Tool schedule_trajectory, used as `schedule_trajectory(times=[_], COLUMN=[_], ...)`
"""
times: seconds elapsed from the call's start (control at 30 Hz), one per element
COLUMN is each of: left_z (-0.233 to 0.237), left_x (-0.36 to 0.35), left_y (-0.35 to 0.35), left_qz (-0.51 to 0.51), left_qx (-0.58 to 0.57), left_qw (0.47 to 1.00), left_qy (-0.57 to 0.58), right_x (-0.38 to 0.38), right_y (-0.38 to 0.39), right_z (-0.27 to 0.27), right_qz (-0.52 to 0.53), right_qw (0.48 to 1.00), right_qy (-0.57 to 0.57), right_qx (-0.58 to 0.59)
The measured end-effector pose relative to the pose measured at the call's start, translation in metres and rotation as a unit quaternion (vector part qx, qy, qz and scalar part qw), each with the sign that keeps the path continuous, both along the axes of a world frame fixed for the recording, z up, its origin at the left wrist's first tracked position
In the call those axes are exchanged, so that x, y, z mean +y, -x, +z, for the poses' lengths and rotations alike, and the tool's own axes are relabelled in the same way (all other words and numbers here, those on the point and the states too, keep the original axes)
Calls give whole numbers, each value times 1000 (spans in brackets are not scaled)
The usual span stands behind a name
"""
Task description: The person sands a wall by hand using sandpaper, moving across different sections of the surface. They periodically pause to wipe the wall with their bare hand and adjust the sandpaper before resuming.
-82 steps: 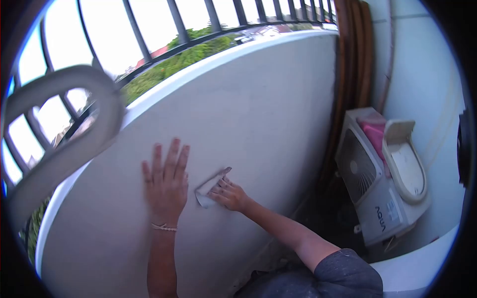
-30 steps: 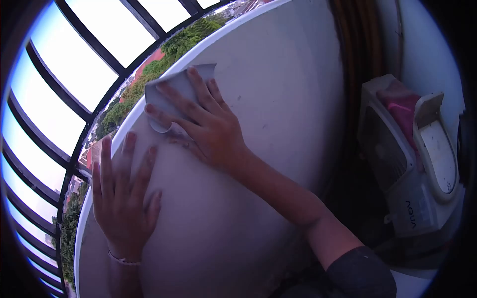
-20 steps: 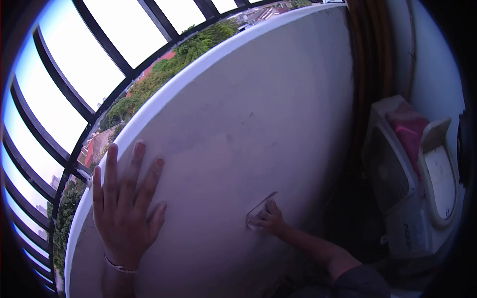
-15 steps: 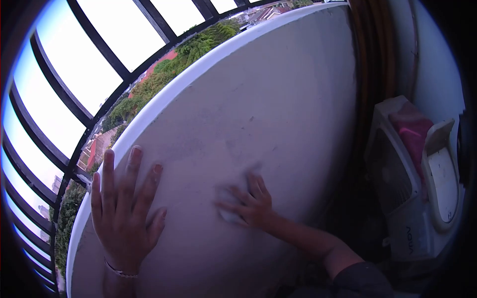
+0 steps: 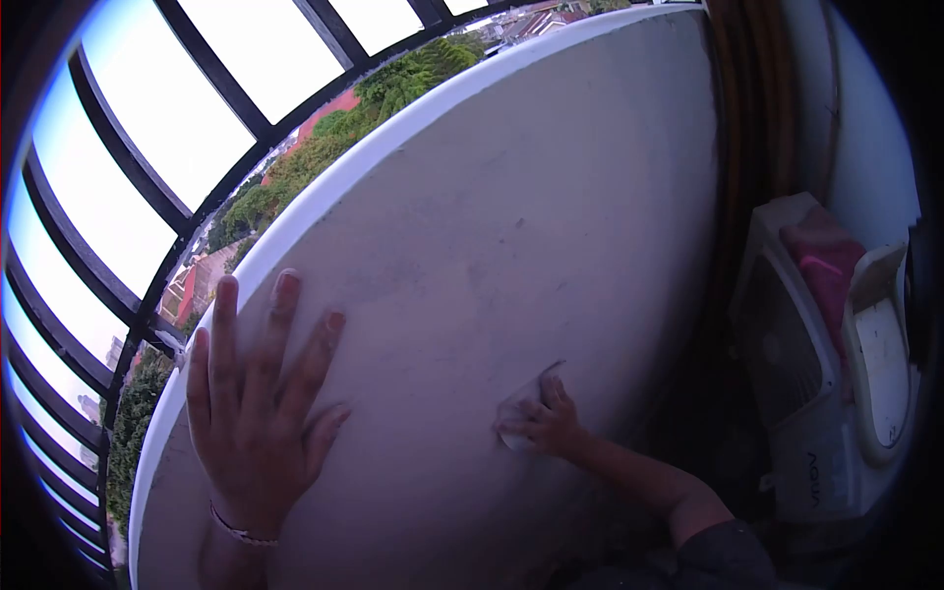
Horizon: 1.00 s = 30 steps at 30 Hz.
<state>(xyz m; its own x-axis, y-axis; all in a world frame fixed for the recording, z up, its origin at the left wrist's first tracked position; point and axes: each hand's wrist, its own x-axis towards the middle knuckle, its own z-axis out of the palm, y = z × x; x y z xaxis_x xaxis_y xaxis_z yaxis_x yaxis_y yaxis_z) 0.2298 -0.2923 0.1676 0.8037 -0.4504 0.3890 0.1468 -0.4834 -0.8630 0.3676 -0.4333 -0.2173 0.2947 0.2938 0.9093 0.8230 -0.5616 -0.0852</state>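
My left hand (image 5: 261,413) lies flat against the grey wall (image 5: 442,246), fingers spread, close to the wall's white top edge (image 5: 324,202). A braided bracelet (image 5: 241,532) circles that wrist. Lower on the same surface, my right hand (image 5: 553,425) presses a small, thin, pale sheet (image 5: 513,418) with straight edges, which looks like sandpaper. The fingers partly cover this sheet, and one dark edge sticks out above them. Faint scuffs and darker patches mark the wall above both hands.
Dark metal railing bars (image 5: 216,79) rise beyond the wall's edge, with trees (image 5: 295,167) and rooftops far below. At the right stands a pale plastic appliance housing (image 5: 811,452) with a pink cloth (image 5: 826,275) in it. Brown vertical pipes (image 5: 752,108) run behind it.
My right hand has slid right and slightly down across the wall with the pale sheet. My left hand stays flat in place. The view has shifted a little.
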Motion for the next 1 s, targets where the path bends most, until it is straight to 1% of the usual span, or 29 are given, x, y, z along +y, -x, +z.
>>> schedule_trajectory(times=[0.03, 0.07, 0.13, 0.17, 0.2, 0.3, 0.33, 0.4, 0.47, 0.5, 0.53, 0.57, 0.63, 0.67, 0.73, 0.8, 0.83, 0.87, 0.97, 1.0], left_z=[-2, -3, 0, 2, 3, 1, 1, -1, -1, -2, 0, 0, 0, 1, 4, 6, 8, 9, 5, 4], left_x=[-1, -2, -5, -8, -10, -1, 0, 2, 2, 0, -1, -2, -1, 0, -3, -3, -1, -1, 0, 1], left_y=[-2, -3, -2, 0, 1, 3, 5, 5, 4, 4, 2, 1, 4, 4, 6, 10, 9, 8, 9, 8], left_qz=[-8, -13, -11, -8, -6, -41, -32, -29, -24, -22, -23, -28, -31, -42, -56, -66, -69, -72, -69, -73], left_qx=[-5, -9, -16, -15, -11, -7, -9, -12, -14, -15, -24, -25, -18, -13, -7, 13, 5, 3, 15, 7], left_qw=[1000, 999, 999, 999, 999, 995, 996, 997, 998, 998, 998, 998, 997, 996, 994, 991, 992, 992, 991, 992], left_qy=[15, 28, 39, 38, 38, 90, 83, 77, 63, 56, 49, 55, 63, 76, 98, 117, 108, 105, 110, 106], right_x=[5, 15, 16, 15, 15, 18, 14, 10, 7, 0, 6, 8, -1, -3, 5, 9, 8, 7, 12, 8], right_y=[0, 2, -1, 1, 2, -5, -4, 1, 6, 12, 12, 1, 0, 2, -6, -6, -5, -5, -11, -8], right_z=[16, 61, 154, 201, 234, 264, 254, 201, 105, 55, -7, -40, 14, 52, 135, 201, 228, 245, 257, 272], right_qz=[5, 13, -23, -3, 14, -12, -15, -17, 10, 34, 57, 78, 91, 100, 23, -2, 3, 8, -5, -35], right_qw=[999, 995, 999, 998, 996, 994, 996, 999, 1000, 997, 995, 992, 988, 986, 997, 994, 991, 988, 973, 960], right_qy=[-44, -90, -33, -59, -84, -88, -66, -28, -4, 34, 46, 61, 44, 34, -71, -112, -132, -148, -216, -248], right_qx=[13, 27, -14, -22, -26, -69, -57, -30, 8, 55, 67, 76, 113, 130, 15, -19, -33, -42, -86, -124])
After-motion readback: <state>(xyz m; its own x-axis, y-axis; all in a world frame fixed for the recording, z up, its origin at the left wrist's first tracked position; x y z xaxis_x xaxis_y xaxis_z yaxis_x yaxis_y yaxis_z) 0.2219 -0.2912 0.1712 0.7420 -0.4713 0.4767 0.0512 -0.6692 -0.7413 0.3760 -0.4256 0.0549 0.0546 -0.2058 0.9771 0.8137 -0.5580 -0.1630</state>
